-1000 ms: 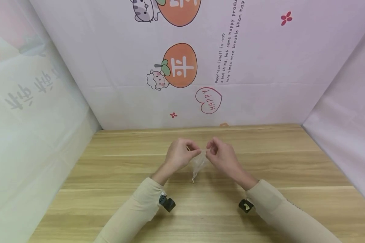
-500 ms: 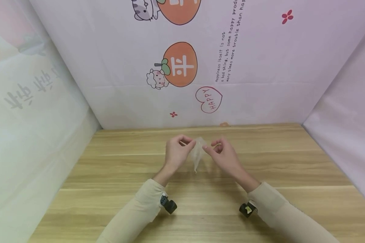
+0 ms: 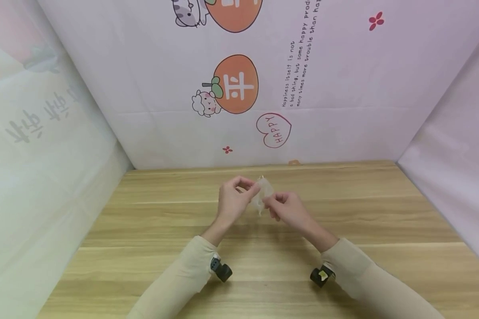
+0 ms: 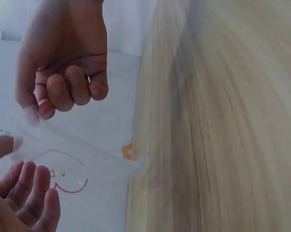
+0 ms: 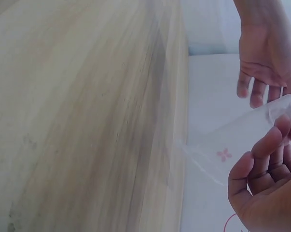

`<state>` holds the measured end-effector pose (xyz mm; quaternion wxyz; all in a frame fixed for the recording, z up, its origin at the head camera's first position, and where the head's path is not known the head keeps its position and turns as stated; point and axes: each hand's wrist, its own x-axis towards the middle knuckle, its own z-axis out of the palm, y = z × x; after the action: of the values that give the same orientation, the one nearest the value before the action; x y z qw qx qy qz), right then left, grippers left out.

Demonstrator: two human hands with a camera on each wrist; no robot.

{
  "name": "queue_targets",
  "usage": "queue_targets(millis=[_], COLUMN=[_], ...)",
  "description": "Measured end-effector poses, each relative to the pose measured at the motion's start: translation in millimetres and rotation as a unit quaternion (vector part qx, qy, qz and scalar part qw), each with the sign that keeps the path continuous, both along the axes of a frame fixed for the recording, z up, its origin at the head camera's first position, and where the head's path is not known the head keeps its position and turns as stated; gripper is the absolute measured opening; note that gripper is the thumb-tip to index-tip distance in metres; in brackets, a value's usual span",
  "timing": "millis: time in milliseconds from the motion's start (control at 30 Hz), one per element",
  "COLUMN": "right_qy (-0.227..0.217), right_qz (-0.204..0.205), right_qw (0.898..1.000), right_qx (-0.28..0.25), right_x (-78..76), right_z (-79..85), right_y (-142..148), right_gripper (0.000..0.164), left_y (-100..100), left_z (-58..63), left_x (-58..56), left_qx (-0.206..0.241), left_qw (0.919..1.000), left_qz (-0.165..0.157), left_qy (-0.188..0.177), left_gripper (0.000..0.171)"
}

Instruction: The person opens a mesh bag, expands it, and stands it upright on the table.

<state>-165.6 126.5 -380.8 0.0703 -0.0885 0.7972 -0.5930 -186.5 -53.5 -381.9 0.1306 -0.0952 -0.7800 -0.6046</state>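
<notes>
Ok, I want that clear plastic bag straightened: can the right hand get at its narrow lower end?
Likely yes: the right hand already pinches the clear plastic bag nearby, and nothing visible blocks the narrow lower end.

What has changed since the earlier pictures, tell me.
In the head view, the right hand, fingers parted half a second ago, has moved lower and pinches the thin plastic, whose lower tip has shifted higher. The left hand keeps its pinch, nearly in place.

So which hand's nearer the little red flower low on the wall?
Left: the left hand is below the flower in the head view; the right hand is lower and farther right.
</notes>
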Motion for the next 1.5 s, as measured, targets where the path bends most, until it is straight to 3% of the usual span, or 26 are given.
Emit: queue_targets(millis=[233, 400, 700, 1200, 1500], right_qy=[0.021, 0.036, 0.042, 0.021, -0.019], right_qz=[-0.012, -0.006, -0.009, -0.015, -0.012], right_qw=[1.0, 0.999, 0.999, 0.999, 1.0], right_qx=[-0.013, -0.012, -0.002, 0.019, 0.018], right_x=[1.2, 0.1, -2.2, -3.0, -2.5], right_z=[4.3, 3.9, 0.5, -2.6, -2.8], right_y=[2.9, 3.6, 5.4, 6.1, 0.7], right_gripper=[0.025, 0.025, 0.026, 0.032, 0.047], left_y=[-13.1, -14.8, -11.6, -6.9, -2.0], left_z=[0.4, 2.9, 6.0, 2.0, -4.6], left_x=[5.7, 7.8, 10.0, 10.4, 10.4], left_qx=[-0.045, -0.089, -0.093, -0.071, -0.029], left_qw=[0.9954, 0.988, 0.989, 0.9939, 0.9973], left_qz=[-0.053, -0.084, -0.079, -0.053, -0.058], left_qy=[-0.066, -0.094, -0.084, -0.066, -0.036], left_gripper=[0.043, 0.035, 0.018, 0.017, 0.018])
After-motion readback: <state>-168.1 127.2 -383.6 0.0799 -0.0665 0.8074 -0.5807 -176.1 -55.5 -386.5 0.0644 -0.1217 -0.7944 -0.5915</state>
